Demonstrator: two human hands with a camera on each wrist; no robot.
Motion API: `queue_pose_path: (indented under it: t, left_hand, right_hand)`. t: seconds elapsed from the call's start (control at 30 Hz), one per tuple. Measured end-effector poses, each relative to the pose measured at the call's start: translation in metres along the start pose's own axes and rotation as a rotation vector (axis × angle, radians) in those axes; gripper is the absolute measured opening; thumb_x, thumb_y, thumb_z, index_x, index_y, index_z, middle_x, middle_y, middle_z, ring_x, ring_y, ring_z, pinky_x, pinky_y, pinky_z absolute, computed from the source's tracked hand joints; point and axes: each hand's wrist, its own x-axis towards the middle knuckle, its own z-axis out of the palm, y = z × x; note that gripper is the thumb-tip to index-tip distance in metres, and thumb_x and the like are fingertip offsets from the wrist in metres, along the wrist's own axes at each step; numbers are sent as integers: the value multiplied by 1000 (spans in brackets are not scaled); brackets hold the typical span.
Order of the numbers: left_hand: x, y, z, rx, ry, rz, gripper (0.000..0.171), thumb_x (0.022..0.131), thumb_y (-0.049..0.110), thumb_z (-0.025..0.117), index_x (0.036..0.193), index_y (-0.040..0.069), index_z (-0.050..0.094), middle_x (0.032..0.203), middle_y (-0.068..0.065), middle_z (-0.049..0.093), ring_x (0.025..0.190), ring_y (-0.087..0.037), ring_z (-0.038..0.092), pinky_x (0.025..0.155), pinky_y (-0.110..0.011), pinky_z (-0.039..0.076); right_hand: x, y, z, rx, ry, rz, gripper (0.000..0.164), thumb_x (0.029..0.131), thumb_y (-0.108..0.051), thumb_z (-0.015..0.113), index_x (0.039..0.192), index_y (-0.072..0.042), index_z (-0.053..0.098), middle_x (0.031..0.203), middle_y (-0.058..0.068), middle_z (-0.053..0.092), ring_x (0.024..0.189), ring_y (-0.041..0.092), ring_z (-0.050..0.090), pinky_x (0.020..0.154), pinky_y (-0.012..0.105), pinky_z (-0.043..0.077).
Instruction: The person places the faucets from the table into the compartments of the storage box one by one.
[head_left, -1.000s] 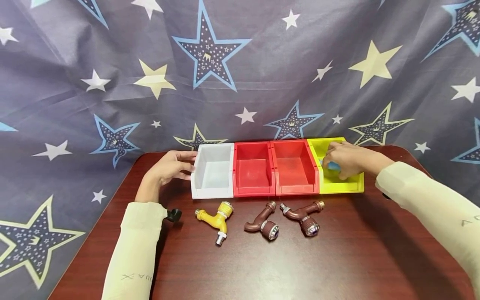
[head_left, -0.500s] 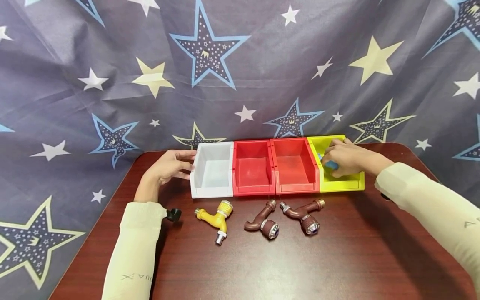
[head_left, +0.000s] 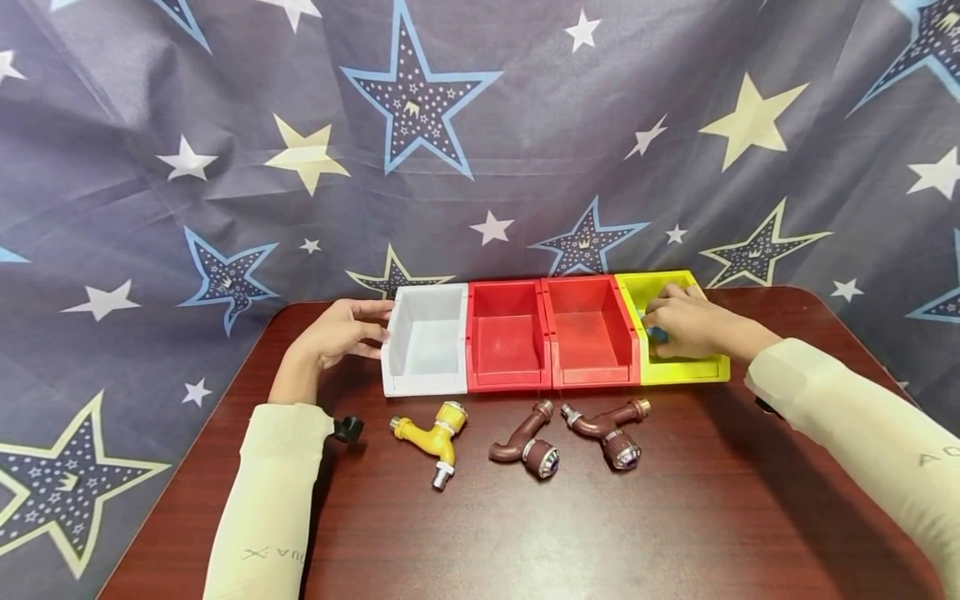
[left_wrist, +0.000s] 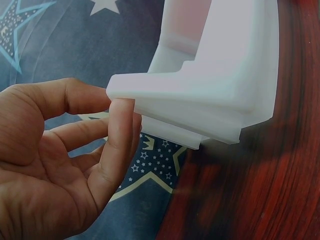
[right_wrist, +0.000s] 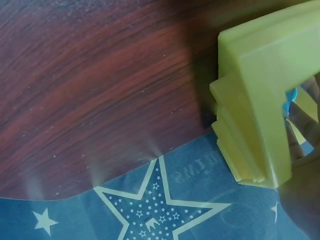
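A row of bins stands at the back of the table. My left hand is at the outer side of the white bin, its thumb and a bent finger pinching the rim corner in the left wrist view. At the far right end my right hand reaches down inside the yellow bin. Its curled fingers are around a blue object, mostly hidden by the hand, so I cannot tell its kind. The right wrist view shows a bit of blue between the fingers and the yellow wall.
Two red bins, one beside the white bin and another beside the yellow one, fill the middle of the row. In front lie a yellow tap and two brown taps, one central and one further right. A star-patterned cloth hangs behind.
My right hand has shifted slightly within the yellow bin, and less of the blue object shows. The left hand stays at the white bin. The taps have not moved.
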Motion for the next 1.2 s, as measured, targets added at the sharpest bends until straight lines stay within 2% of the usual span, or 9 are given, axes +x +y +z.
queue_pose_path:
  t: [0.1, 0.33, 0.63, 0.77, 1.03, 1.2]
  left_hand:
    - [0, 0, 0, 1, 3, -3, 63, 90, -7, 63, 151, -1, 46, 146, -26, 51, 91, -19, 66, 75, -42, 62]
    - [0, 1, 2, -3, -7, 6, 64, 91, -8, 62, 152, -2, 45, 146, -27, 50, 93, -20, 66, 75, -41, 62]
    - [-3, 2, 2, 3, -8, 0, 65, 90, -7, 63, 152, -2, 44, 147, -27, 49, 91, -18, 65, 75, -39, 62]
    - [-3, 2, 1, 1, -8, 1, 65, 90, -7, 63, 152, -2, 44, 147, -28, 49, 92, -19, 65, 74, -38, 62]
    - [-2, 1, 1, -5, 0, -1, 65, 90, -8, 63, 152, -2, 44, 147, -28, 49, 92, -20, 65, 74, -39, 62]
    - [-1, 0, 2, -15, -1, 2, 64, 91, -8, 62, 152, -2, 45, 146, -27, 50, 94, -20, 65, 74, -40, 63]
  right_hand:
    - [0, -1, 1, 1, -5, 1, 30, 79, -23, 85, 106, -13, 78, 113, 8, 70, 106, 35, 50, 79, 52, 41]
    - [1, -3, 1, 18, -23, -17, 35, 83, -21, 83, 113, -6, 76, 114, 12, 70, 103, 37, 53, 85, 64, 48]
    - [0, -2, 3, 29, -56, -2, 42, 85, -23, 83, 120, -2, 73, 115, 13, 70, 108, 38, 57, 93, 62, 49]
    - [-1, -4, 1, 28, -42, -3, 42, 86, -24, 83, 121, -3, 72, 118, 13, 70, 111, 39, 56, 95, 65, 47]
    - [-8, -6, -6, -16, 23, -27, 40, 87, -33, 83, 118, -9, 73, 116, 9, 70, 107, 33, 56, 94, 62, 48]
    - [-12, -3, -15, 1, 80, -41, 33, 88, -27, 82, 115, -11, 75, 117, 9, 70, 108, 35, 57, 88, 61, 49]
